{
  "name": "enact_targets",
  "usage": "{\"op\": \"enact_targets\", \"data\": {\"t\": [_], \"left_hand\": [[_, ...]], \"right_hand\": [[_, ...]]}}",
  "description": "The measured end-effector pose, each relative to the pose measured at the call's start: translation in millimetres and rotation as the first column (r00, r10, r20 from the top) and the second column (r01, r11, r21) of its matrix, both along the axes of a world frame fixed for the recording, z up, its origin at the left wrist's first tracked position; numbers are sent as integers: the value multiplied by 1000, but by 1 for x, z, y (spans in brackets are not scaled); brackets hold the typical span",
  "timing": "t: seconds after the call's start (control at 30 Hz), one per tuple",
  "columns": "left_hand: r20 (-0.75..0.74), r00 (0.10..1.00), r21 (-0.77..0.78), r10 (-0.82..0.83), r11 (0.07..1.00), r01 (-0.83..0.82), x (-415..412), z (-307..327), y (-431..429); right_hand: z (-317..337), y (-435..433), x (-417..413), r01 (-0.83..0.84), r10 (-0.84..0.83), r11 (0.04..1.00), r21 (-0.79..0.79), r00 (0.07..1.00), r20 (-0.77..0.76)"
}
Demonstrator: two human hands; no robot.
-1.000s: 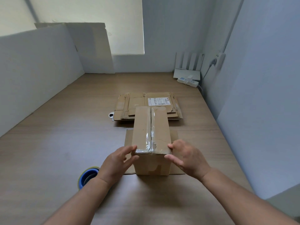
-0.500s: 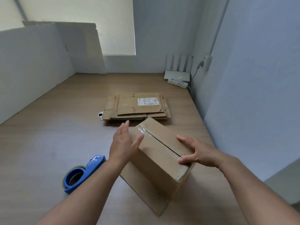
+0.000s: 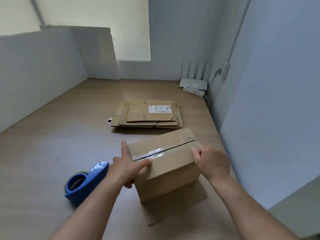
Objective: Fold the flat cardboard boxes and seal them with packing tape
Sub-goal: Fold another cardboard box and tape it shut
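A folded cardboard box point(image 3: 166, 163) stands on the wooden table, its top seam covered by clear tape running left to right. My left hand point(image 3: 127, 168) holds its left end, thumb lying across the taped top and fingers down the side. My right hand point(image 3: 212, 162) grips the right end, fingers bent over the top edge. Open flaps of the box point(image 3: 176, 207) spread flat on the table beneath it. A stack of flat cardboard boxes point(image 3: 147, 113) lies farther back. A blue tape dispenser point(image 3: 84, 182) sits just left of my left wrist.
White partition boards point(image 3: 34, 70) line the left side and a grey wall point(image 3: 270, 101) closes the right. A white router and power strip point(image 3: 194, 84) sit in the far right corner. A small round object point(image 3: 109, 121) peeks out by the stack's left edge.
The box has turned on the table, so its taped seam now runs left to right instead of away from me. Both hands shifted to its two ends.
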State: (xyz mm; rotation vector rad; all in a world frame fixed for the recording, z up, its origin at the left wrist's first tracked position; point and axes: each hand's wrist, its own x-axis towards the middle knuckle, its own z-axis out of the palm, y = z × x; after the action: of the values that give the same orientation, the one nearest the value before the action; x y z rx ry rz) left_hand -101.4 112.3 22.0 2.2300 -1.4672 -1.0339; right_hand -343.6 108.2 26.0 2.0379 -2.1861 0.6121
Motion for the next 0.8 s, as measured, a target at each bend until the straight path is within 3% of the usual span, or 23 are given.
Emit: {"op": "enact_targets", "data": {"t": [0.07, 0.17, 0.23, 0.37, 0.43, 0.6, 0.8], "left_hand": [[-30, 1000, -15, 8, 1000, -9, 6, 2, 7], [42, 999, -79, 6, 997, -3, 19, 13, 13], [17, 1000, -60, -6, 998, 7, 24, 17, 21], [-103, 995, -104, -7, 995, -4, 18, 4, 30], [-85, 996, -132, 12, 991, -23, 12, -7, 26], [-104, 995, -156, 7, 988, -23, 1, -18, 14], [-293, 948, -195, -126, 978, 70, 41, -22, 8]], "right_hand": [[-3, 6, 15, -2, 9, 967, 255, 1000, -26], [-3, 5, 32, -22, 4, 950, 311, 998, 60], [-7, -3, 41, -74, -2, 927, 369, 979, 203], [-14, -10, 56, -333, 28, 870, 363, 769, 639], [-16, -8, 69, -386, 29, 858, 339, 694, 719], [-25, -19, 91, -304, -41, 881, 363, 715, 698], [-4, -32, 95, -236, -85, 853, 465, 817, 570]]}}
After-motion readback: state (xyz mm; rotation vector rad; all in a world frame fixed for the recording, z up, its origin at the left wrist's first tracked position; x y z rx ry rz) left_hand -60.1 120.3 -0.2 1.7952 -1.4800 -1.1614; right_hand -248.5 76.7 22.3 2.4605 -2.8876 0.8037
